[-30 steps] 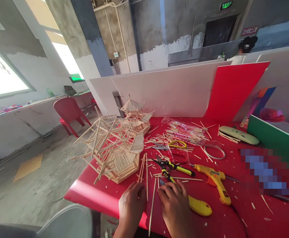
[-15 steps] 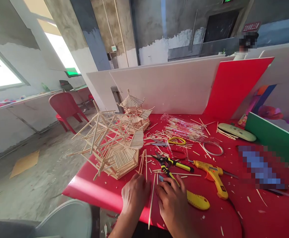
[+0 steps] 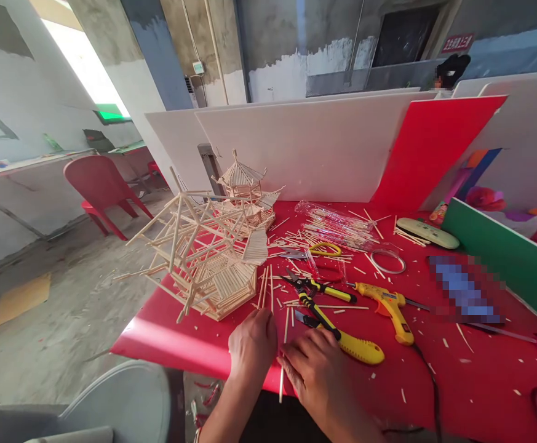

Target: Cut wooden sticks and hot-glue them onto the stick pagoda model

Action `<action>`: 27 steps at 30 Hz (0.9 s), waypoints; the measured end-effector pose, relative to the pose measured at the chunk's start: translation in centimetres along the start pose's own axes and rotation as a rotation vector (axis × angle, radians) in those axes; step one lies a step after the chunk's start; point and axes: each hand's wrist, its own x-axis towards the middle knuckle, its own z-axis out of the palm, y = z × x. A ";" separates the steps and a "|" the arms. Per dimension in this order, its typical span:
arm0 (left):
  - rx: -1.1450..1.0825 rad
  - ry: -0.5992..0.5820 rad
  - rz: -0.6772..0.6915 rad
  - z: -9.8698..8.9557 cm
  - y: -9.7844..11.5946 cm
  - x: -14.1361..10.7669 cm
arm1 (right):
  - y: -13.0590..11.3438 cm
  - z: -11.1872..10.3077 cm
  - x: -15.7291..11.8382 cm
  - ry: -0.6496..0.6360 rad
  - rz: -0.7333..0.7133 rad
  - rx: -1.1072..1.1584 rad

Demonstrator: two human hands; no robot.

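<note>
My left hand (image 3: 253, 341) is closed at the table's front edge, its fingertips hidden beneath it. Several thin wooden sticks (image 3: 263, 288) fan out just beyond its knuckles. My right hand (image 3: 317, 366) is beside it, fingers bent and drawn together; what they hold is hidden. Between the hands, a long wooden stick (image 3: 285, 335) runs past the right fingertips and over the edge. A yellow utility knife (image 3: 363, 348) lies partly behind the right hand, touching or close to black-and-yellow pliers (image 3: 317, 306). To the left stands a pavilion frame (image 3: 194, 246) built from sticks.
A smaller roofed stick pavilion (image 3: 243, 178) stands behind the frame. Scissors (image 3: 324, 249), bagged sticks (image 3: 337, 227), a wire coil (image 3: 388, 262) and a yellow glue gun (image 3: 390, 304) with a cord lie on the red table (image 3: 388, 400). White boards (image 3: 305, 154) close off the back.
My right hand has shifted left, its fingers drawing together and uncovering more of the utility knife. My left hand stays near the same sticks. The whole view has moved slightly.
</note>
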 end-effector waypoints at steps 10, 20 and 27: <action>-0.296 -0.135 -0.017 0.1 -0.6 -2.2 | -3.8 -0.7 -1.4 -0.636 0.381 -0.020; 0.105 -0.234 -0.030 0.6 1.9 -1.3 | -4.2 -1.6 -1.9 -0.522 0.337 -0.028; -0.203 -0.064 0.095 -0.1 1.1 -1.7 | 1.6 -4.8 1.0 -0.074 0.224 -0.067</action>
